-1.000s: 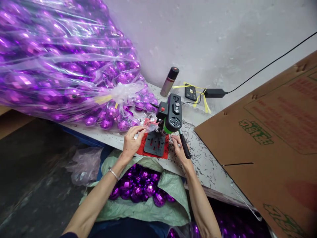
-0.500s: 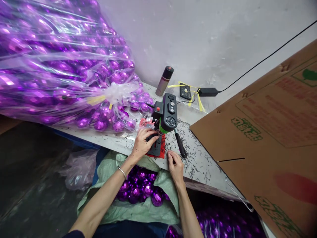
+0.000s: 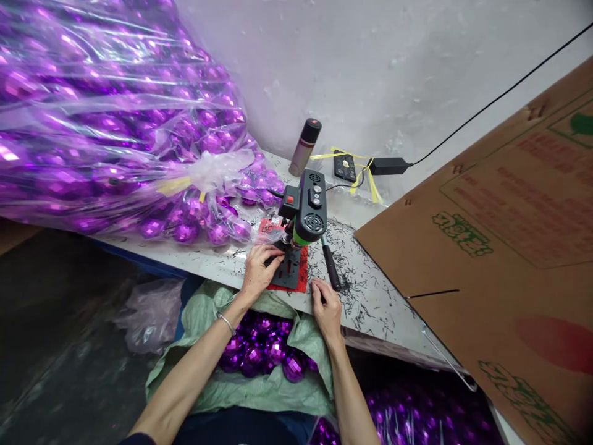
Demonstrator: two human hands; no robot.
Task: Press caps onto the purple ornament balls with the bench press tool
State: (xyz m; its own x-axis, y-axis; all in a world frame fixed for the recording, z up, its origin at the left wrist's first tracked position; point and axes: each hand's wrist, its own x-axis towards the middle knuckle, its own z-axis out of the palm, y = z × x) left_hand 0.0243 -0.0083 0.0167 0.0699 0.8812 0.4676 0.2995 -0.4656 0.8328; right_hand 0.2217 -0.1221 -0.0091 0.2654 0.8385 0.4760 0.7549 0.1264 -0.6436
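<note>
A small black bench drill press [image 3: 312, 207] with a green band stands on a dark slotted base plate [image 3: 291, 272] over a red mat [image 3: 303, 266]. My left hand [image 3: 259, 269] is at the left side of the plate, below the drill head. Its thumb and fingers are pinched together; whatever they hold is hidden. To the right, my right hand [image 3: 327, 306] rests at the table's front edge with its fingers curled closed, just below the black feed lever [image 3: 330, 267] and apart from it. I cannot make out anything in it. Faceted purple balls [image 3: 264, 349] lie in a green sack [image 3: 208, 402] below my hands.
A big clear bag of purple balls [image 3: 115, 142] covers the table's left. Behind the press stand a spray can [image 3: 304, 147] and a black power adapter [image 3: 389, 165]. A cardboard box [image 3: 491, 247] rises at right. Black shavings [image 3: 365, 290] litter the table.
My left hand has drawn back slightly left, away from the drill head, uncovering more of the base plate. My right hand stays by the lever. The whole view has shifted a little.
</note>
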